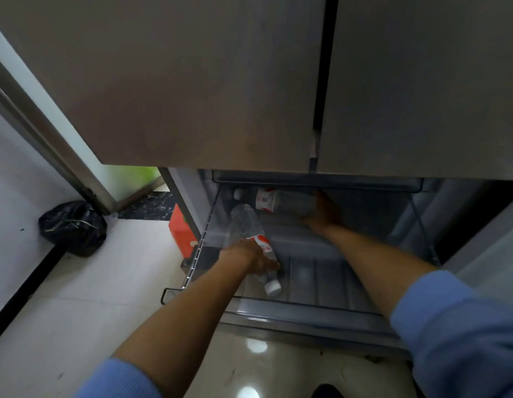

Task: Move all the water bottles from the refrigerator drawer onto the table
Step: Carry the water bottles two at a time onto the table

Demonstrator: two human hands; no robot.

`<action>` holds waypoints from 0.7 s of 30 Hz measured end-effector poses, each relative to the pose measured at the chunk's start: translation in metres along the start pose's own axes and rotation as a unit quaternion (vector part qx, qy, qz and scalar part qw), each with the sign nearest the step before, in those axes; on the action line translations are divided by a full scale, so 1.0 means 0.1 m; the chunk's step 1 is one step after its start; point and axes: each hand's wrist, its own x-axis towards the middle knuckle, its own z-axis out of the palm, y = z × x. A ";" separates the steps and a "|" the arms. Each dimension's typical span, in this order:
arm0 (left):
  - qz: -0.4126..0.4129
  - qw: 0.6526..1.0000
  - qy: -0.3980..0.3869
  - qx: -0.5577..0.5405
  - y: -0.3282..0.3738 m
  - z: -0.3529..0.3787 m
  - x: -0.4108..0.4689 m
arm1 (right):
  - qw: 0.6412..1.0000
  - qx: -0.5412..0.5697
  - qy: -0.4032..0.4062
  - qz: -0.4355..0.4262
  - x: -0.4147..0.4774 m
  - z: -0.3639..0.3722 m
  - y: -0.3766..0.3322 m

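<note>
- the refrigerator's drawer [307,307] is pulled out below two closed grey doors [192,81], and both water bottles lie inside it on their sides.
- the near bottle [245,222] lies along the drawer's left side, its white cap [273,287] pointing toward the front rim and its clear base toward the back.
- the left hand [249,255] reaches in from the lower left and is wrapped round the near bottle at its red-and-white label, just behind the neck.
- the far bottle [284,201] lies crosswise at the back of the drawer, under the doors' lower edge — its cap end points left and its label sits near that end.
- the right hand [324,214] is deep in the shadow at the back, curled round the far bottle's base end; the fingers themselves are dim and blurred.
- the two hands are well apart, each on its own bottle, and the two bottles lie close together at the back left.
- both forearms are bare, with blue sleeves [464,326] pushed up.
- on the pale tiled floor [91,297] to the left of the refrigerator stand a red box [182,231] — tight against the refrigerator's side — and a black bag [73,226] by the wall.
</note>
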 end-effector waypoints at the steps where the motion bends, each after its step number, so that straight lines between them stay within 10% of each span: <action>1: -0.007 1.000 -0.008 -0.025 -0.01 0.00 0.00 | 1.000 -0.009 -0.009 0.004 -0.05 -0.02 0.00; 15: -0.060 0.985 -0.019 -0.160 -0.13 0.03 0.05 | 0.884 -0.316 -0.324 0.116 -0.94 -0.94 0.11; 21: -0.060 0.992 -0.006 -0.112 -0.26 0.00 0.12 | 0.958 -0.212 -0.191 0.007 -0.72 -0.55 -0.28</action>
